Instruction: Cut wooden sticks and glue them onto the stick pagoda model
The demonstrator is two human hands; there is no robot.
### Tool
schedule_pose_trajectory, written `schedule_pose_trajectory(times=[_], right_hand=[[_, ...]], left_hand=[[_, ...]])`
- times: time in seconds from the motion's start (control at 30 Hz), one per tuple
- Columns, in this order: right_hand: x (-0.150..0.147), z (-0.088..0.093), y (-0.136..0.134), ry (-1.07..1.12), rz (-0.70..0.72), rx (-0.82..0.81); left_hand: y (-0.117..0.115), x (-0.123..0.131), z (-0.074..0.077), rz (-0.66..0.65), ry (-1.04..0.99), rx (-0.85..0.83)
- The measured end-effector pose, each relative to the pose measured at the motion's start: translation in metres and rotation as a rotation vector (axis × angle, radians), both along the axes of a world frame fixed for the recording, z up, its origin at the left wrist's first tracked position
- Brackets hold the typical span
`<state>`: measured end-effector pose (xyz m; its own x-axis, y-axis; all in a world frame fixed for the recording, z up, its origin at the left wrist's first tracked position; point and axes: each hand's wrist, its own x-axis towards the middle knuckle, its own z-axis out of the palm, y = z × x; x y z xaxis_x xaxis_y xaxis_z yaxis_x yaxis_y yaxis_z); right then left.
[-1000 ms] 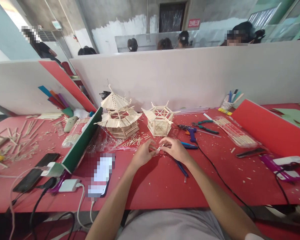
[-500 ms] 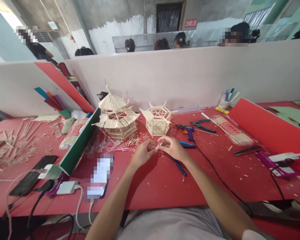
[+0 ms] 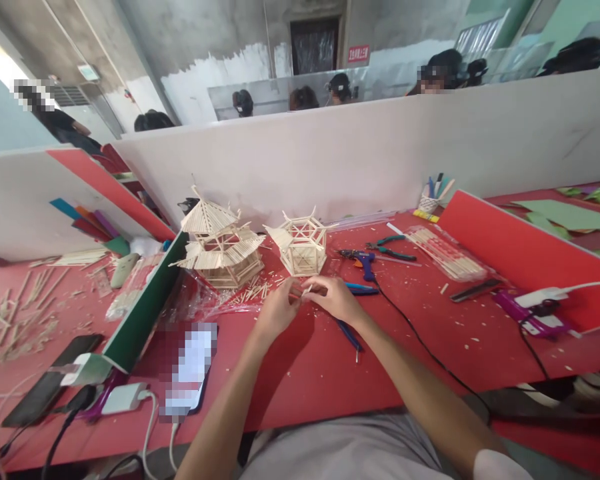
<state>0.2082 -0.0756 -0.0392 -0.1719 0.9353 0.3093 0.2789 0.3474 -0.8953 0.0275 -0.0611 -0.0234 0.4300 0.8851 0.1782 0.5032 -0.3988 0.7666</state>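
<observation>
My left hand (image 3: 280, 310) and my right hand (image 3: 336, 300) meet over the red table, fingertips pinched together. Between them is a short pale wooden stick (image 3: 307, 291), small and partly hidden by the fingers. Just beyond my hands stands a six-sided stick frame (image 3: 304, 257), with one roof panel on its left side. Left of it rises a two-tiered stick pavilion (image 3: 223, 243) with a pointed roof. Loose cut sticks (image 3: 253, 293) lie in front of the pavilion. By my right hand are blue-handled pliers (image 3: 350, 335), partly covered by it.
A glue gun (image 3: 364, 261) and green-handled pliers (image 3: 393, 248) lie to the right, near a pack of sticks (image 3: 447, 255). At left is a phone (image 3: 187, 377) with a cable. Green (image 3: 145, 307) and red (image 3: 520, 257) dividers flank the workspace. People sit beyond the white partition (image 3: 300, 160).
The camera view has turned slightly, shifting the scene leftward. Both hands remain together over the same spot, with the fingers slightly repositioned around the stick.
</observation>
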Motion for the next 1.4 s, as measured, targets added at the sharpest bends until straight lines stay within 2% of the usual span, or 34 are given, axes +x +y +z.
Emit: schedule_pose_trajectory(times=[0.13, 0.23, 0.4, 0.53, 0.7, 0.8, 0.9, 0.97, 1.07, 1.2, 1.4], right_hand=[[0.005, 0.0, 0.003, 0.029, -0.043, 0.021], [0.008, 0.003, 0.003, 0.043, -0.052, 0.011], [0.007, 0.005, 0.003, 0.07, -0.009, -0.049], [0.006, 0.001, 0.004, 0.125, 0.031, -0.097], [0.01, -0.005, 0.009, 0.138, -0.017, -0.123], [0.012, -0.003, 0.01, 0.147, -0.046, -0.141], [0.013, 0.001, 0.009, 0.207, -0.043, -0.185], [0.013, 0.003, 0.008, 0.252, -0.035, -0.218], [0.013, 0.002, 0.009, 0.297, -0.022, -0.244], [0.014, -0.001, 0.01, 0.32, -0.015, -0.238], [0.014, -0.001, 0.012, 0.393, -0.087, -0.226]], left_hand=[[0.003, 0.01, 0.01, 0.009, 0.107, 0.061], [0.007, 0.015, 0.011, 0.002, 0.123, 0.063], [0.011, 0.015, 0.0, -0.023, -0.029, -0.016], [0.013, 0.009, -0.009, -0.061, -0.158, -0.124], [0.016, 0.003, -0.01, -0.071, -0.279, -0.278], [0.02, -0.005, -0.006, -0.041, -0.165, -0.171], [0.022, -0.015, -0.003, 0.015, 0.12, 0.013], [0.022, -0.019, -0.004, 0.016, 0.246, 0.031], [0.017, -0.022, -0.008, 0.006, 0.336, -0.031], [0.012, -0.022, -0.007, -0.004, 0.359, -0.041], [0.009, -0.015, 0.006, -0.138, 0.136, 0.107]])
